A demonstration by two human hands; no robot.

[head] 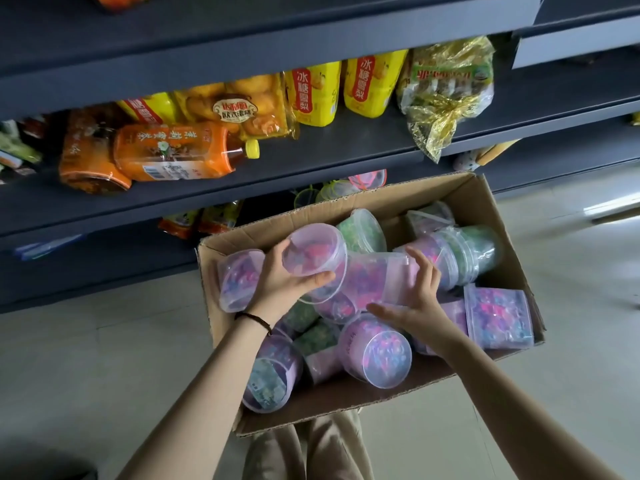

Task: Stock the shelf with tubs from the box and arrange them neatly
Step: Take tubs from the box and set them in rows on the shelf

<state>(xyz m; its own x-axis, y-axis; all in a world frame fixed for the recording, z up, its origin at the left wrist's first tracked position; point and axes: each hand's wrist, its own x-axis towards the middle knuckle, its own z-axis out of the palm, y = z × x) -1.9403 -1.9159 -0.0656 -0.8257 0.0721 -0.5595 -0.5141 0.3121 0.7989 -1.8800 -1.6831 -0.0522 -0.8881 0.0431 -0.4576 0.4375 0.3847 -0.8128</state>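
Note:
An open cardboard box (346,209) sits on the floor before the shelf, filled with several clear plastic tubs of purple, pink and green contents. My left hand (284,282) grips a purple tub (315,261) lying on its side at the box's upper left, thumb and fingers curled round its lid end. My right hand (415,299) hovers over the same tub's other end (377,275), fingers spread and slightly bent, thumb pointing left above another purple tub (381,351). Whether the right fingers touch the tub is unclear. A few tubs (339,190) stand on the low shelf behind the box.
Dark shelves (311,174) rise ahead. The middle shelf holds an orange bottle (173,154) lying down, yellow cartons (315,95), a bread bag (239,109) and a gold-wrapped pack (446,95). Snack packets (201,220) sit on the bottom shelf. Pale tiled floor surrounds the box.

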